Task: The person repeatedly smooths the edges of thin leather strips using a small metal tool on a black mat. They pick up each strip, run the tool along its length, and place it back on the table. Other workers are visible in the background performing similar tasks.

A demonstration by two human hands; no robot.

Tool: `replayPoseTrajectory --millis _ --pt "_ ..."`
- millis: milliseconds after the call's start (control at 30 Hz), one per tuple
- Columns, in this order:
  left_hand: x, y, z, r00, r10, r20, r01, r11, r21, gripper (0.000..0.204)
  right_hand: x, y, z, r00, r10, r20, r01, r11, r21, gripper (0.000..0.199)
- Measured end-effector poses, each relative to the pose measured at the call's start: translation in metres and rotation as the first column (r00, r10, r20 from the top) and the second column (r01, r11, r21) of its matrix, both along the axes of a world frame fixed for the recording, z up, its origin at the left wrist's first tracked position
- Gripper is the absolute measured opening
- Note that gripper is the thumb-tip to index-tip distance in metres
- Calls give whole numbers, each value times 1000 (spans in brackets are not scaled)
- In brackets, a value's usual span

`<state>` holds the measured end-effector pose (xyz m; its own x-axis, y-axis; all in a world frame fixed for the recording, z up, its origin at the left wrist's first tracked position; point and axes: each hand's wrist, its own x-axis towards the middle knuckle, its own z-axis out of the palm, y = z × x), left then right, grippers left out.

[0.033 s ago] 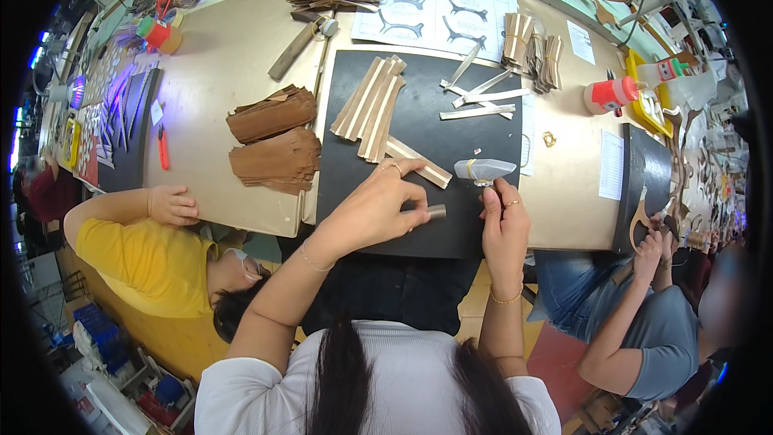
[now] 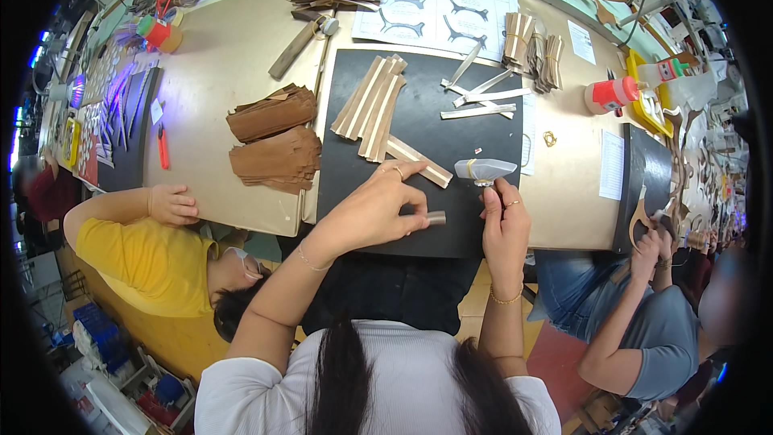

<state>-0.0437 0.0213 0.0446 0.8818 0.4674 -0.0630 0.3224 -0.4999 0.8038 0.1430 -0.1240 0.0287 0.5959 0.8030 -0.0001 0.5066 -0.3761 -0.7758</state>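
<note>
My left hand (image 2: 370, 205) is closed in a pinch on a short brown strip (image 2: 436, 217), whose end sticks out past the fingertips above the black mat (image 2: 386, 243). The rest of that strip is hidden by the fingers. To its right, my right hand (image 2: 506, 221) is closed, thumb and fingers together, just below a translucent whitish piece with a yellow band (image 2: 485, 168). Whether the fingers grip that piece or something small cannot be made out. Beyond my left hand lie several brown strips with pale centre stripes (image 2: 374, 109), and a single one (image 2: 431, 171) slants near my left fingertips.
Pale narrow strips (image 2: 481, 98) lie at the mat's far right. Brown leather stacks (image 2: 275, 157) sit left of it, with a hammer (image 2: 302, 50) beyond. A drawing sheet (image 2: 443, 12) and a red bottle (image 2: 610, 95) stand farther off. Co-workers sit at left (image 2: 141, 262) and right (image 2: 644, 346).
The short strip's visible end has tilted and dipped slightly in my left fingers. My right hand looks unchanged.
</note>
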Motion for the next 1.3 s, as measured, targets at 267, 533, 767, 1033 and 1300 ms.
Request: replayPoseTrajectory --millis 267,533,767,1033,1300 --pt "14 -15 -9 979 130 -156 -183 898 -400 13 -10 -9 17 996 26 -91 -25 1000 2 21" --pt "20 -39 -35 942 301 148 -327 924 198 19 -15 -30 26 977 127 173 -116 991 -73 32" --pt "17 -37 -38 961 218 172 -260 925 278 22 -24 -28 19 965 171 198 -160 985 -70 38" --pt "15 -29 -39 980 45 196 -140 851 507 22 -24 -21 20 954 161 254 -152 987 -55 39" --pt "14 -17 -37 984 -89 153 -32 759 650 17 -23 -11 24 920 204 333 -200 979 -46 41"
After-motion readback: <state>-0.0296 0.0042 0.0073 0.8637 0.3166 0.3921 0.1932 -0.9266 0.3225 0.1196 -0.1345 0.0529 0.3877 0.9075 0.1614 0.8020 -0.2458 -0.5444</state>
